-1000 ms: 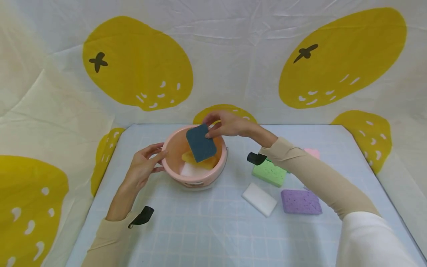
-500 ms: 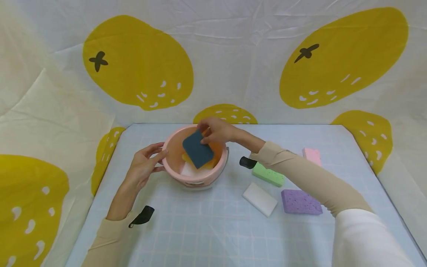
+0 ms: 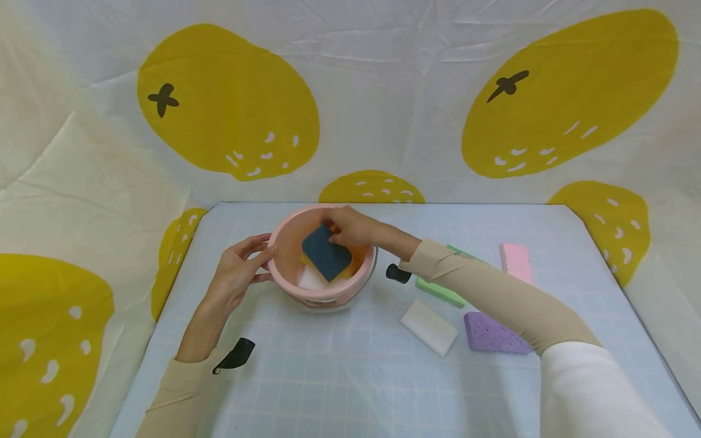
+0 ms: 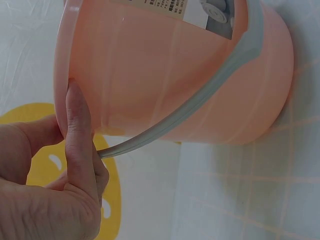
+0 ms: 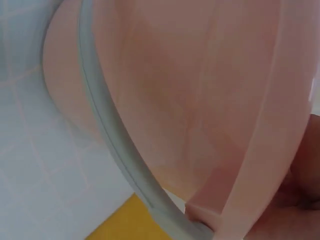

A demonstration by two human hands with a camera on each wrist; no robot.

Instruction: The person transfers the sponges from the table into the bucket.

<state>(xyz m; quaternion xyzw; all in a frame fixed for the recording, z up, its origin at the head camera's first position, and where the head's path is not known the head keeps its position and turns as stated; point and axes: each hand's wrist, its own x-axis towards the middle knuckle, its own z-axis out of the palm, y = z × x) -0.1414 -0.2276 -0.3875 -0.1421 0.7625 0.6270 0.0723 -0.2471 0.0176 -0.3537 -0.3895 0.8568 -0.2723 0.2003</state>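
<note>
Dark blue pad [image 3: 327,252] held inside pink bucket [image 3: 287,246], near the far edge of the counter [image 3: 328,377]
Pad is pinched by right hand [image 3: 353,226], unreleased; rim is gripped by left hand [image 3: 235,267]; yellow piece [image 3: 311,264] apparently already stowed; green sponge [image 3: 438,292], white block [image 3: 429,327], purple sponge [image 3: 495,333], pink sponge [image 3: 516,261] left toward the right edge

Pale backdrop sheet [image 3: 383,109] with yellow fruit prints [image 3: 235,103] behind a light-blue gridded tabletop [image 3: 339,377].

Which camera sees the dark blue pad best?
The head view. It looks down into the pink bucket, so you see the flat face of the dark blue pad, with the right hand pinching its edge. Both wrist views show the bucket's outside but none of the pad.
</note>
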